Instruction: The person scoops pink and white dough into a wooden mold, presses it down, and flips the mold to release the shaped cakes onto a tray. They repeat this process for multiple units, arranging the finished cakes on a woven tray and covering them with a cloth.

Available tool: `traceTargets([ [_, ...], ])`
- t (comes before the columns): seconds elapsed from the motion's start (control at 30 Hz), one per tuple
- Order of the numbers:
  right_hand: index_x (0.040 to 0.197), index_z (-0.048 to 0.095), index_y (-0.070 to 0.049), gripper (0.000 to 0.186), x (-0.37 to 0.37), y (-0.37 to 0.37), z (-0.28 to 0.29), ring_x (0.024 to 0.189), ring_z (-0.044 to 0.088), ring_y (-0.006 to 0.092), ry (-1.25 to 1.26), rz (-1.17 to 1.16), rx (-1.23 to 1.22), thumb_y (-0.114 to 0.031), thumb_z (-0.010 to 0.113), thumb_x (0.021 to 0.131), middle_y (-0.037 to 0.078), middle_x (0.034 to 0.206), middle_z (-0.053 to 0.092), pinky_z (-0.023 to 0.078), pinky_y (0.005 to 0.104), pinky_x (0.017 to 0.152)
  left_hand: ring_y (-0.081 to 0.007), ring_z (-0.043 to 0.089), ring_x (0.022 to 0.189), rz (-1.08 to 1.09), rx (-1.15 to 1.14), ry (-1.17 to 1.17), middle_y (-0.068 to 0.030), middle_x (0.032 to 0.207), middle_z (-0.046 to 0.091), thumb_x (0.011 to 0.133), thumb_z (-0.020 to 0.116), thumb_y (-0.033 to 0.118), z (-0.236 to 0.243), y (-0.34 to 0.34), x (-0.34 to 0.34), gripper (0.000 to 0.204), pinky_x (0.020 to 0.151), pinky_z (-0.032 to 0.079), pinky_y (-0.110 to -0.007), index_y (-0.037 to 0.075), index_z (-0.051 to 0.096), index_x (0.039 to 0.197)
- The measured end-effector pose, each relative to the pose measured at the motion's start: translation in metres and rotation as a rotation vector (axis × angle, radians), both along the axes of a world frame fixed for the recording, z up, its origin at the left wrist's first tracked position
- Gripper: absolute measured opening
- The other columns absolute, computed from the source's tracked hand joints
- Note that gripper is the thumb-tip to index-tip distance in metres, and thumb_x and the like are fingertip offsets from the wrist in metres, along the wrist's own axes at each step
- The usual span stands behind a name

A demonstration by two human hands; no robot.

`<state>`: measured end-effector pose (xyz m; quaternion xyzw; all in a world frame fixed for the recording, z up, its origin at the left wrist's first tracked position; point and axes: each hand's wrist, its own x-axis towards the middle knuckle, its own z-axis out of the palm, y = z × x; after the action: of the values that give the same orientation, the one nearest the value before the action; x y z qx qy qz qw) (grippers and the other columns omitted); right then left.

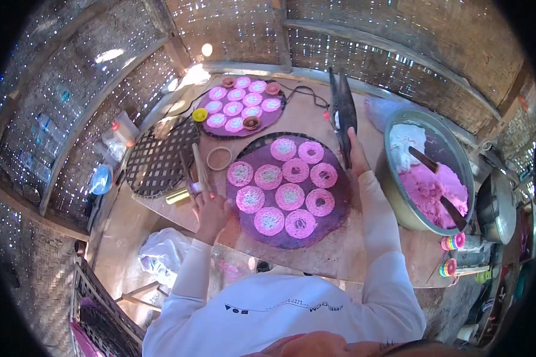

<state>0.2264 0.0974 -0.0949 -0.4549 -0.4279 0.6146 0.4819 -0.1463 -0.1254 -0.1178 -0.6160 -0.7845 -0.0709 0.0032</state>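
My right hand (356,156) is closed around the lower end of a long dark two-armed wooden tool (343,113), raised at the right of the near round mat. At the mat's left, the fingers of my left hand (211,213) are at the end of a shiny brass-coloured tube (177,196) with wooden sticks (199,163) beside it; how firmly they grip is hard to see. Between my arms lies the purple round mat (292,241) on a woven tray, bearing several pink lacy rounds (269,221), some with white centres and some ring-shaped.
Farther back, another purple mat (211,130) holds similar rounds and small cups. A woven tray (155,157) and a pale ring (219,158) lie left. At right stands a large basin (393,205) of pink and white dough (438,193), with wooden paddles inside. A dark pot (497,208) stands beyond.
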Motion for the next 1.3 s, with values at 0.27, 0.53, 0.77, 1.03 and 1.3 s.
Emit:
traceTargets([
  [0.27, 0.084, 0.060, -0.011, 0.053, -0.012, 0.000, -0.019, 0.050, 0.052, 0.0130, 0.088, 0.017, 0.004, -0.060, 0.041, 0.088, 0.002, 0.062, 0.057, 0.041, 0.0238, 0.047, -0.0374, 0.035, 0.113, -0.075, -0.066, -0.038, -0.0158, 0.122, 0.041, 0.082, 0.050, 0.032, -0.014, 0.005, 0.008, 0.036, 0.090, 0.031, -0.056, 0.003, 0.062, 0.100],
  [0.53, 0.089, 0.059, -0.009, 0.055, 0.013, -0.080, -0.010, 0.061, 0.051, 0.0131, 0.035, -0.095, -0.022, -0.059, 0.035, 0.090, 0.001, 0.067, 0.055, 0.040, 0.0251, 0.059, -0.0428, 0.040, 0.109, -0.334, -0.211, 0.173, -0.0221, 0.115, 0.050, 0.085, 0.042, 0.027, -0.035, 0.084, -0.021, 0.032, 0.086, 0.033, -0.060, 0.006, 0.060, 0.101],
  [0.77, 0.088, 0.057, -0.005, 0.051, 0.028, -0.211, -0.048, 0.068, 0.052, 0.0123, 0.145, -0.290, 0.139, -0.052, 0.036, 0.093, 0.003, 0.076, 0.056, 0.041, 0.0273, 0.064, -0.0407, 0.050, 0.107, -0.662, 0.007, -0.217, -0.0268, 0.099, 0.058, 0.087, 0.040, 0.027, -0.021, 0.185, -0.006, 0.031, 0.088, 0.037, -0.055, 0.009, 0.055, 0.106],
  [1.03, 0.104, 0.055, 0.001, 0.063, -0.005, -0.328, -0.026, 0.078, 0.056, 0.0154, 0.040, -0.333, 0.159, -0.058, 0.041, 0.088, 0.005, 0.087, 0.059, 0.044, 0.0289, 0.072, -0.0510, 0.032, 0.119, -0.573, -0.109, 0.007, -0.0252, 0.130, 0.039, 0.090, 0.042, 0.030, 0.015, 0.232, 0.090, 0.034, 0.098, 0.027, -0.059, 0.024, 0.045, 0.123],
  [1.3, 0.107, 0.055, 0.000, 0.062, -0.032, -0.245, 0.062, 0.071, 0.052, 0.0072, -0.129, 0.370, 0.006, -0.058, 0.043, 0.088, 0.000, 0.084, 0.057, 0.043, 0.0223, 0.062, -0.0236, 0.049, 0.104, -0.729, 0.210, -2.222, -0.0088, 0.114, 0.051, 0.088, 0.030, 0.064, 0.176, 0.097, 0.108, 0.072, 0.090, 0.038, -0.040, 0.005, 0.046, 0.127],
])
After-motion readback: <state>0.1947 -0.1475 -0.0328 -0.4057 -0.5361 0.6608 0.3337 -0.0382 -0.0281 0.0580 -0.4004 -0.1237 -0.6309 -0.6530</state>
